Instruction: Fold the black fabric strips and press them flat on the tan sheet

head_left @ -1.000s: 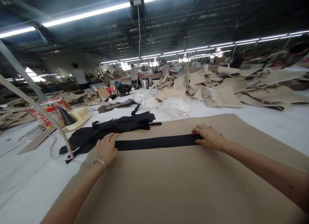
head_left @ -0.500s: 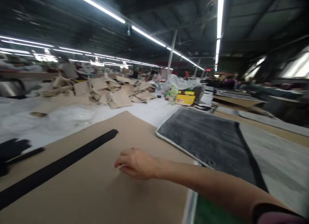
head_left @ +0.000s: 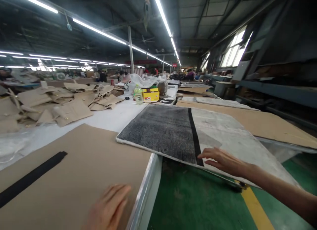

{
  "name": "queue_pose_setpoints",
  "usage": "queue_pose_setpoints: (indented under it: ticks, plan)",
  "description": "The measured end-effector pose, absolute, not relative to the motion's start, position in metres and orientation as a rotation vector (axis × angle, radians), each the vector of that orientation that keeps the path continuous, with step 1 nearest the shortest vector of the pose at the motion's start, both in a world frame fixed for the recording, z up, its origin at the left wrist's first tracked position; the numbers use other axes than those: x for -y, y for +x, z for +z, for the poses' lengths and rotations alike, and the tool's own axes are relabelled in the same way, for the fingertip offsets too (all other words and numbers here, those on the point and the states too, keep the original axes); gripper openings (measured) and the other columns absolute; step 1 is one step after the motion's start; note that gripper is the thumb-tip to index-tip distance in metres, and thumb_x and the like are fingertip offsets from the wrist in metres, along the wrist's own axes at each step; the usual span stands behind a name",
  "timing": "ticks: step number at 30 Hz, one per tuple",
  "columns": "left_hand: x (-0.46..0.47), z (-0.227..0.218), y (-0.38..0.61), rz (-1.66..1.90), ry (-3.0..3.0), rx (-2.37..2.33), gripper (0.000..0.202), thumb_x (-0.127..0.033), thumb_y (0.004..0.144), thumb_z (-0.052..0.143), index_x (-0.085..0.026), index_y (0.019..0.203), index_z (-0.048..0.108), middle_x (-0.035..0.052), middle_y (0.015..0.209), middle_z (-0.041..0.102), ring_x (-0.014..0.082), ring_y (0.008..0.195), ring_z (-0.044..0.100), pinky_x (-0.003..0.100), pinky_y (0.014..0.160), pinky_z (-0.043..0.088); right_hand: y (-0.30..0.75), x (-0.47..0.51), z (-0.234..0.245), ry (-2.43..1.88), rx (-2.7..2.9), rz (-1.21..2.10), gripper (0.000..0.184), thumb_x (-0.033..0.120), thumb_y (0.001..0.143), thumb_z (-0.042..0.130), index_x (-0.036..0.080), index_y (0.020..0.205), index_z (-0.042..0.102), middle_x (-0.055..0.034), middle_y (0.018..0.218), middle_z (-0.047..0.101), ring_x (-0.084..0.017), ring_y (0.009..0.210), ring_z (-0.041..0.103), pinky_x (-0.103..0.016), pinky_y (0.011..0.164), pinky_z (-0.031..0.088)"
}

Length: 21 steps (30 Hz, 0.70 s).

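Note:
My right hand (head_left: 221, 160) reaches over the grey-white board (head_left: 223, 124) on the right, its fingers stretched out. Its fingertips are at the near end of a black strip (head_left: 194, 134) that edges a dark grey textured sheet (head_left: 158, 131); I cannot tell whether they touch it. At the bottom, my left hand (head_left: 109, 207) is slightly blurred and partly cut off, fingers extended with nothing visible in them. It is over a brown sheet (head_left: 99, 160) near the table's right edge. Another black strip (head_left: 32, 177) lies across that sheet.
Behind the brown sheet, tan cut pieces (head_left: 71, 111) are heaped on the white tabletop (head_left: 111, 119). A yellow box (head_left: 151, 95) and a clear bottle (head_left: 138, 94) stand farther back. Green floor (head_left: 185, 197) shows between the two work surfaces. More brown board (head_left: 267, 124) lies at right.
The view has turned right. My right hand has moved from above the brown sheet to the black strip beside the dark grey sheet. My left hand has come into view at the bottom.

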<state>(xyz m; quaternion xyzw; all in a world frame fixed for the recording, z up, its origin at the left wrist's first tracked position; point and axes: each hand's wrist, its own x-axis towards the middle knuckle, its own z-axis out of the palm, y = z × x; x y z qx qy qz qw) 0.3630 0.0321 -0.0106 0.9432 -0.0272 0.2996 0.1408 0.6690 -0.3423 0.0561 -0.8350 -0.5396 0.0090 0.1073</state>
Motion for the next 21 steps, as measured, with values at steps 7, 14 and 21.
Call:
queue_pose_setpoints:
  ticks: [7, 14, 21]
  plan:
    - [0.112, 0.033, 0.494, 0.507, 2.578, 0.390, 0.047, -0.001, 0.083, 0.042, -0.021, 0.124, 0.051, 0.0057, 0.119, 0.061, 0.0192, 0.114, 0.055, 0.037, 0.099, 0.048, 0.678, 0.341, 0.029, -2.473, 1.747, -0.117, 0.032, 0.019, 0.097, 0.039, 0.024, 0.119, 0.062, -0.0075, 0.099, 0.063, -0.020, 0.087, 0.061, -0.035, 0.081, 0.042]
    - [0.150, 0.009, 0.557, 0.378, 2.594, 0.479, 0.051, 0.001, 0.076, 0.043, -0.016, 0.124, 0.048, 0.0085, 0.123, 0.059, 0.0224, 0.131, 0.040, 0.040, 0.108, 0.035, 0.690, 0.340, 0.026, -2.335, 1.923, -0.162, 0.035, 0.021, 0.102, 0.030, 0.018, 0.101, 0.065, -0.0071, 0.085, 0.061, -0.019, 0.076, 0.054, -0.035, 0.074, 0.039]
    - [0.159, -0.005, 0.567, 0.333, 2.635, 0.453, 0.054, 0.000, 0.076, 0.043, -0.019, 0.127, 0.046, 0.0053, 0.123, 0.061, 0.0240, 0.136, 0.033, 0.045, 0.111, 0.027, 0.705, 0.346, 0.016, -2.188, 1.824, -0.082, 0.030, 0.025, 0.099, 0.037, 0.021, 0.094, 0.066, -0.0070, 0.086, 0.062, -0.019, 0.073, 0.053, -0.034, 0.071, 0.041]
